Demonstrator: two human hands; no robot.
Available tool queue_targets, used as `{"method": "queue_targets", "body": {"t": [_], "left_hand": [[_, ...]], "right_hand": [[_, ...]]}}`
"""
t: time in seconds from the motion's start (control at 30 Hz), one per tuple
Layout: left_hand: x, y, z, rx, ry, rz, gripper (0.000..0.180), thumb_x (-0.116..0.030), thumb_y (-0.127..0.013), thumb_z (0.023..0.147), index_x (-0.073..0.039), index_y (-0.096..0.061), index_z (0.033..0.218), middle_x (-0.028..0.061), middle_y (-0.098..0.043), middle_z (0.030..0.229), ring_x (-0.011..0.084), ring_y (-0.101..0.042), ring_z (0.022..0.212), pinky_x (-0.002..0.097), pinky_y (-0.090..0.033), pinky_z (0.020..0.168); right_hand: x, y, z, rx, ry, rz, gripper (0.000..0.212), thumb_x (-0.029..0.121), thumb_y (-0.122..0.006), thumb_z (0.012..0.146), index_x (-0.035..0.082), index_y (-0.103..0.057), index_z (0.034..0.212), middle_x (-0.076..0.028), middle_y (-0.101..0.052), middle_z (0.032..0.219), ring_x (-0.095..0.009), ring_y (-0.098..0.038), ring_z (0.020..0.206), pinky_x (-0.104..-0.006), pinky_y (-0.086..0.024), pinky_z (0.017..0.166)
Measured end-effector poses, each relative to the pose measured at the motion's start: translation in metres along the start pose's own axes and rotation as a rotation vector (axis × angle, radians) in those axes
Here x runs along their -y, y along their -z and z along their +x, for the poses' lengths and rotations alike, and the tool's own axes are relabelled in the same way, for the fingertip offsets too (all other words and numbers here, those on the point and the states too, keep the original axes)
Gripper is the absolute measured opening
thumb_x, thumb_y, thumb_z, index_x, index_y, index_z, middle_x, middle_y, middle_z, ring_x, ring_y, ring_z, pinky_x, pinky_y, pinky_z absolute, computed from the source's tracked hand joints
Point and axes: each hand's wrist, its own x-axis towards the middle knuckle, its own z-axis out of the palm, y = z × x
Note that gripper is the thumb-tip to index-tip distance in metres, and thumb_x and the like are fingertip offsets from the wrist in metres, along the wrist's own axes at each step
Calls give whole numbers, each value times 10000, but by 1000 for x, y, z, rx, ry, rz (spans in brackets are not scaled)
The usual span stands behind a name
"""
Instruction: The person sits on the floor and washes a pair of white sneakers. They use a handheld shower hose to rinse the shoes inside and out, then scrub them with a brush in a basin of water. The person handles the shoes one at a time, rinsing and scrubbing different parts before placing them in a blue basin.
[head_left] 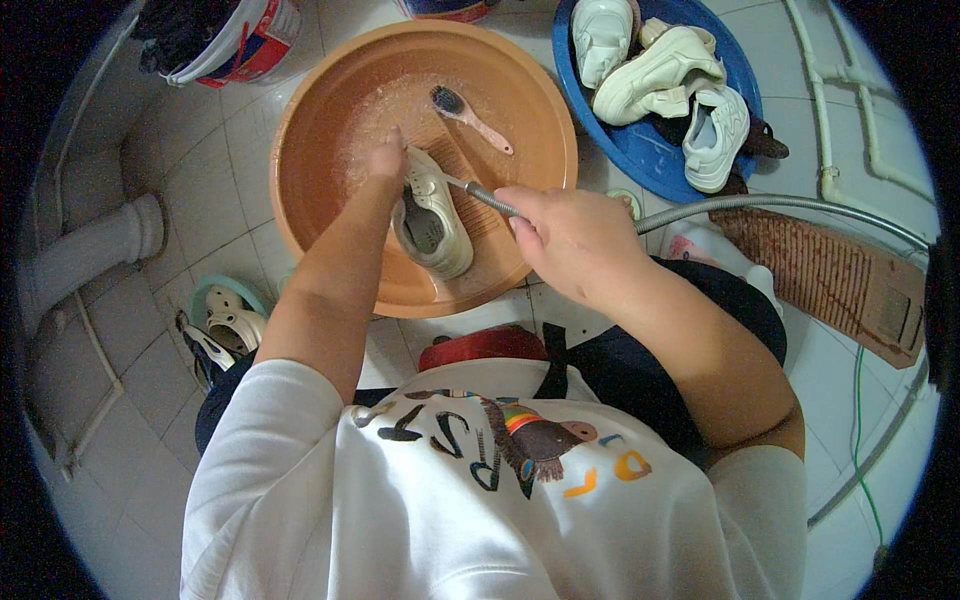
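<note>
A white sneaker [433, 225] lies in the large orange basin [292, 200], its opening toward me and its toe pointing away. My left hand [388, 160] is closed at the toe end on the left side; its fingertips are partly blurred. In my right hand [575, 235], the fingers wrap round a flexible metal hose [497, 201]. Water runs from the hose's end onto the front of the sneaker. Under the sneaker is a ridged washboard surface [478, 210]. A scrubbing brush [478, 122] with dark bristles and a pale handle rests beyond it in the basin.
At the far right, a blue basin [590, 125] holds several white shoes [655, 75]. A brown washboard [825, 270] stands on the right. Pale clogs [235, 325] sit at the left, below a white pipe [100, 245]. A bucket [240, 45] with dark cloth stands far left.
</note>
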Motion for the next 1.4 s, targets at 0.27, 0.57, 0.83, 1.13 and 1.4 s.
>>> {"method": "queue_targets", "body": {"t": [0.27,0.57,0.83,1.13,1.4], "left_hand": [[9,24,-79,-31,-448,62,304,-277,-605,800,-72,-579,1022,159,-614,927,306,-587,891,368,-456,766],[13,54,-114,173,-441,462,355,-102,-634,680,-99,-566,1028,144,-612,935,324,-575,930,386,-466,796],[-14,55,-117,185,-372,889,370,-233,-643,700,-90,-592,1037,129,-466,1205,301,-548,981,400,-456,847],[11,23,-109,-53,-584,855,349,-278,-635,695,-23,-602,931,155,-564,1014,318,-581,890,392,-479,795],[-19,35,-131,29,-275,420,555,-243,-690,639,-12,-515,1112,196,-618,922,352,-591,873,395,-473,789]], "right_hand": [[2,8,-4,62,-60,-47,273,205,-502,823,151,-596,1073,-142,-623,765,-316,-600,714,-420,-473,621],[-1,3,-14,-1,14,-34,282,207,-502,823,153,-593,1084,-150,-622,756,-324,-597,703,-429,-472,630],[-9,1,-23,-75,73,-7,258,195,-500,817,122,-600,1044,-159,-622,756,-329,-597,701,-444,-465,623],[-9,0,-25,-22,16,-56,242,188,-500,817,124,-600,1029,-150,-627,783,-328,-603,725,-439,-472,640],[-9,-1,-23,-13,15,-46,241,185,-495,820,123,-589,1034,-147,-623,770,-329,-599,716,-439,-468,635]]}}
